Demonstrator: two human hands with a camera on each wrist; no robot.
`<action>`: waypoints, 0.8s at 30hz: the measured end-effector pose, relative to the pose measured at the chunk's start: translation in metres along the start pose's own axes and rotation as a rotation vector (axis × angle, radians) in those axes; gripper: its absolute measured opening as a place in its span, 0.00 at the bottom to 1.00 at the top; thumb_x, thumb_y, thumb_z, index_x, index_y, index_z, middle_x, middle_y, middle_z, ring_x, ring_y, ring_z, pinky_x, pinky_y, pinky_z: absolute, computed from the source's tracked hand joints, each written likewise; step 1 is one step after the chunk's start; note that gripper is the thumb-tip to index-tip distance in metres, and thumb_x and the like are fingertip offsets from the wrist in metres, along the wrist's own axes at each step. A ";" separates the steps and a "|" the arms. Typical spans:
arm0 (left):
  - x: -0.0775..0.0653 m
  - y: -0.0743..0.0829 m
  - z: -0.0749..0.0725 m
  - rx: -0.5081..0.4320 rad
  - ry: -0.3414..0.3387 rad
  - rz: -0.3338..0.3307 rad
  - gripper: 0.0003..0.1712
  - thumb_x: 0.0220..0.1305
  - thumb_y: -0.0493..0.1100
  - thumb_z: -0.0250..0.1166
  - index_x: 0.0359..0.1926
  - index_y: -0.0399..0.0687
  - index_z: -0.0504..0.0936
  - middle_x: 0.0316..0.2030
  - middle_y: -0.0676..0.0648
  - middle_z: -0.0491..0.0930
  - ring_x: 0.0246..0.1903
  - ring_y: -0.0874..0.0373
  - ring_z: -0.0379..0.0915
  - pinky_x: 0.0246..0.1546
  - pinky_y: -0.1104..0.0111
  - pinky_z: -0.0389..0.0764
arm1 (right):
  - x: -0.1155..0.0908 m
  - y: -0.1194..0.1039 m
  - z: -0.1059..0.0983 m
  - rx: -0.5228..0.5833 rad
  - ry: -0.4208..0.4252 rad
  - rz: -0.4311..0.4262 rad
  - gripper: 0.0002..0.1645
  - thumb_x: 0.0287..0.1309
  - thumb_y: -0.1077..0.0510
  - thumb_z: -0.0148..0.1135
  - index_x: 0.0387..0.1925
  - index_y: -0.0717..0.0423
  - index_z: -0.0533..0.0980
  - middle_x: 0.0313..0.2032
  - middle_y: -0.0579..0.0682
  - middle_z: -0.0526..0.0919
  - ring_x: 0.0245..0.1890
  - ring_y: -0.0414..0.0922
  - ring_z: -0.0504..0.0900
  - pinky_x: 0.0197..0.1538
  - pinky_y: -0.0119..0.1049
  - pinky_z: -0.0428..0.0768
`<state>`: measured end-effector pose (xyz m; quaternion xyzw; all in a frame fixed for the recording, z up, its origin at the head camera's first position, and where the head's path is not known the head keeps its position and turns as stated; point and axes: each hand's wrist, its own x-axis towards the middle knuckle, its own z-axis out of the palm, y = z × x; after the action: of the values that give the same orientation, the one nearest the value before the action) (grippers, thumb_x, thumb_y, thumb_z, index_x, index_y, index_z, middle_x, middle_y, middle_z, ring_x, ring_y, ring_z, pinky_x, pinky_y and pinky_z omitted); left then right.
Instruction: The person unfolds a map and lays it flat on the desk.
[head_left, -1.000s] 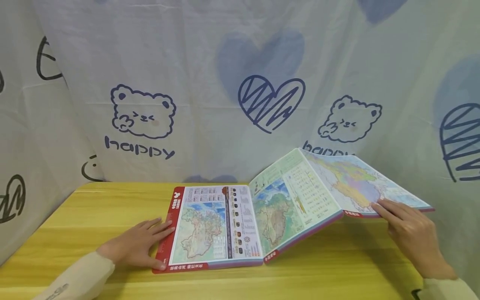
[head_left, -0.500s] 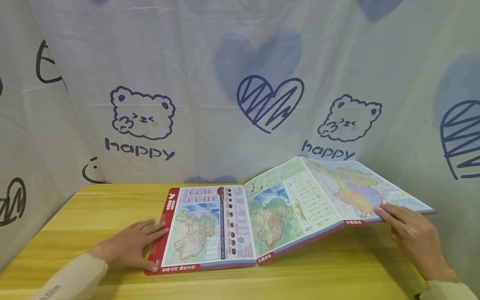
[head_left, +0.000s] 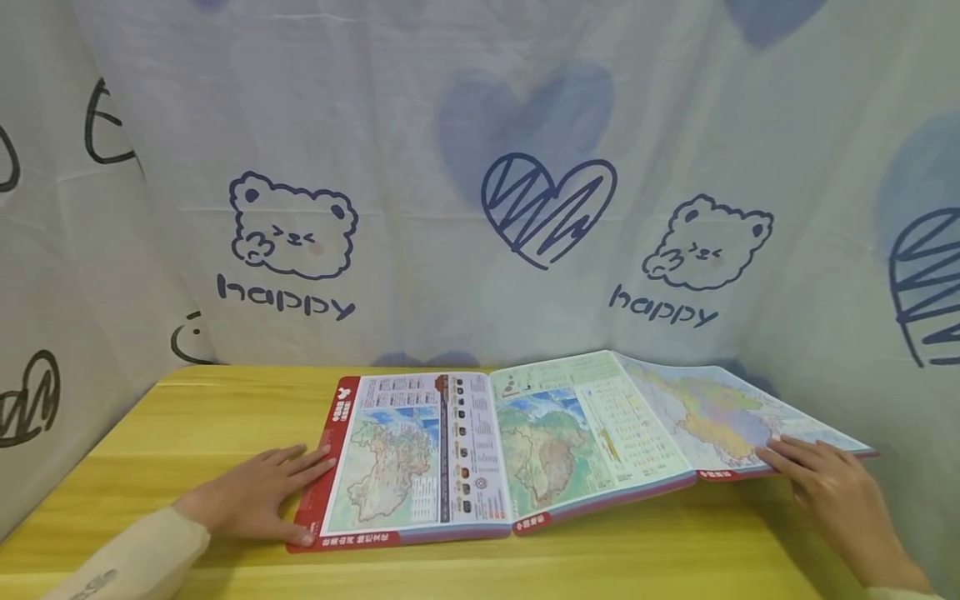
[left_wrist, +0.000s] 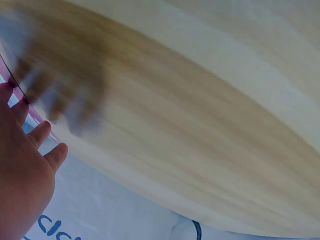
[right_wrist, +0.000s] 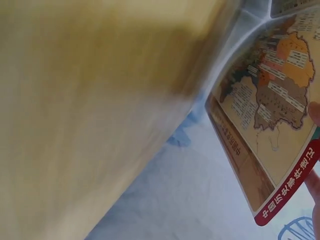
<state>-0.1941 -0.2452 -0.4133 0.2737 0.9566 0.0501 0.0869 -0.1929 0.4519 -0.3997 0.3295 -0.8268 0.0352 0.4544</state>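
Note:
A folding map (head_left: 543,450) of joined printed panels stretches across the yellow wood-grain table. Its red-edged left panel lies flat, while the middle and right panels rise into a low ridge. My left hand (head_left: 251,492) rests on the red left edge with fingers spread, also visible as the left hand (left_wrist: 25,150) in the left wrist view. My right hand (head_left: 836,500) pinches the right panel near its front edge, fingers on top. In the right wrist view, the underside of the map panel (right_wrist: 282,100) shows another map and a red strip, with the thumb against it.
A white cloth (head_left: 420,250) printed with bears, hearts and "happy" hangs behind the table (head_left: 195,417) and along both sides. The table's far edge meets the cloth just beyond the map.
The ridge between the middle and right panels has sunk lower as my right hand moved down. The map and my left hand have shifted slightly left since the first frame.

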 end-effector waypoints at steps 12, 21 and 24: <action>-0.004 -0.004 -0.012 -0.172 -0.075 -0.080 0.59 0.42 0.73 0.68 0.69 0.44 0.66 0.69 0.40 0.61 0.66 0.29 0.50 0.56 0.32 0.58 | -0.009 -0.005 0.001 0.031 -0.131 -0.008 0.21 0.71 0.56 0.42 0.45 0.46 0.84 0.38 0.54 0.84 0.35 0.56 0.80 0.60 0.27 0.64; -0.004 -0.003 -0.009 -0.203 -0.074 -0.120 0.60 0.40 0.72 0.70 0.70 0.46 0.65 0.69 0.40 0.61 0.65 0.28 0.49 0.53 0.31 0.62 | -0.015 -0.005 0.005 -0.017 -0.300 0.047 0.31 0.16 0.74 0.66 0.35 0.54 0.86 0.35 0.51 0.84 0.35 0.52 0.81 0.30 0.45 0.78; -0.004 -0.002 -0.008 -0.209 -0.071 -0.120 0.60 0.40 0.72 0.70 0.70 0.46 0.65 0.69 0.39 0.61 0.65 0.28 0.49 0.53 0.31 0.62 | -0.018 -0.006 0.008 -0.026 -0.350 0.083 0.31 0.18 0.74 0.68 0.34 0.49 0.87 0.35 0.49 0.85 0.35 0.51 0.81 0.30 0.43 0.80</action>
<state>-0.1932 -0.2495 -0.4048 0.2069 0.9571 0.1347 0.1516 -0.1882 0.4535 -0.4198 0.2903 -0.9067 -0.0148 0.3058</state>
